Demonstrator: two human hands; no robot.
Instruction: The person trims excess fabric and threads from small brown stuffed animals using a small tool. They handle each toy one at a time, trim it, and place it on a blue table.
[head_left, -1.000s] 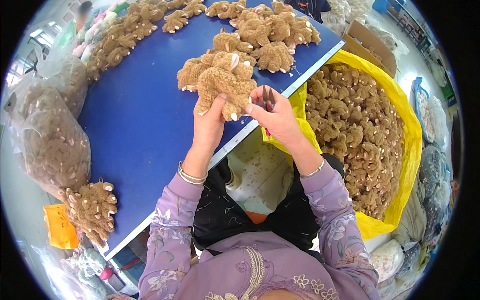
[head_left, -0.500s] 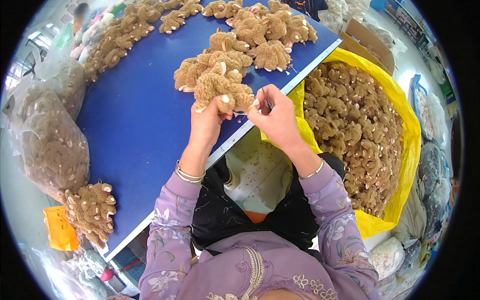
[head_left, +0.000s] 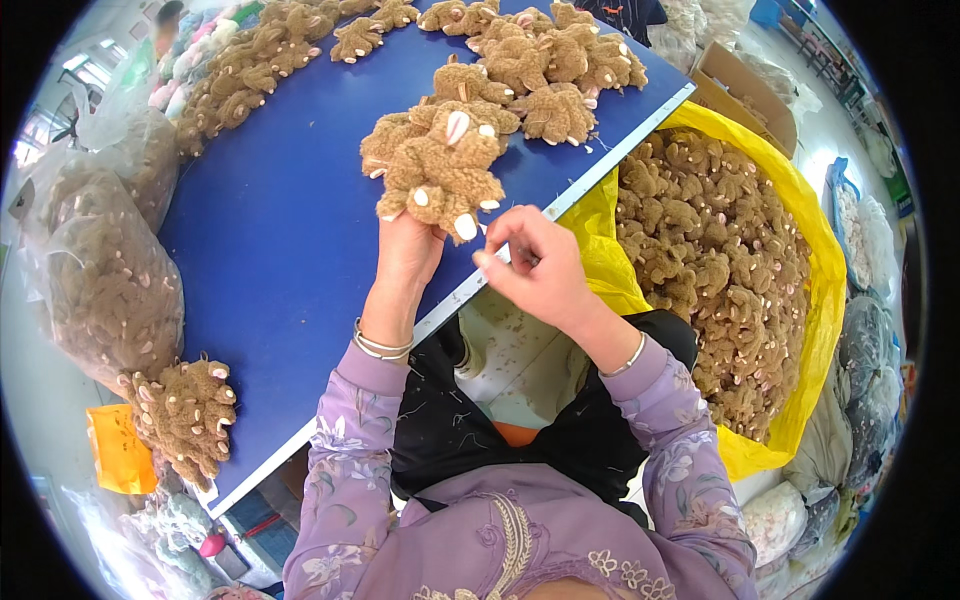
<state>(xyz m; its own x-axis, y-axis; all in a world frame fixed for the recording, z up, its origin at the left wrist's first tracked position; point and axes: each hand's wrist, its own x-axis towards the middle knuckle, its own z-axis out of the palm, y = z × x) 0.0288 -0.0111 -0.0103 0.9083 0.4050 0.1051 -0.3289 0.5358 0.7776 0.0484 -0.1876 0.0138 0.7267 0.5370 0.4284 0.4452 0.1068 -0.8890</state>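
My left hand (head_left: 408, 245) grips a brown plush animal (head_left: 435, 165) from below, close to the front edge of the blue table (head_left: 290, 250). The plush has fluffy curly pile, pale paw and foot pads, and an ear with a pink lining. My fingers are mostly hidden beneath it. Just right of its lowest foot, my right hand (head_left: 540, 265) is closed with thumb and fingers curled together, apart from the plush. Something small and dark shows between those fingers, too little of it to name. Behind the held plush lie more brown plush animals (head_left: 560, 112), heaped loosely.
At my right stands a yellow sack (head_left: 825, 300) filled with brown plush pieces (head_left: 715, 270). A cardboard box (head_left: 740, 100) is behind it. Clear bags of plush (head_left: 110, 270) line the table's left side, near an orange packet (head_left: 120, 450). A plush row (head_left: 255, 65) curves along the far edge.
The plush has been turned in my left hand, so its pale foot pads and ear now show. My right hand has drawn away from it, slightly down.
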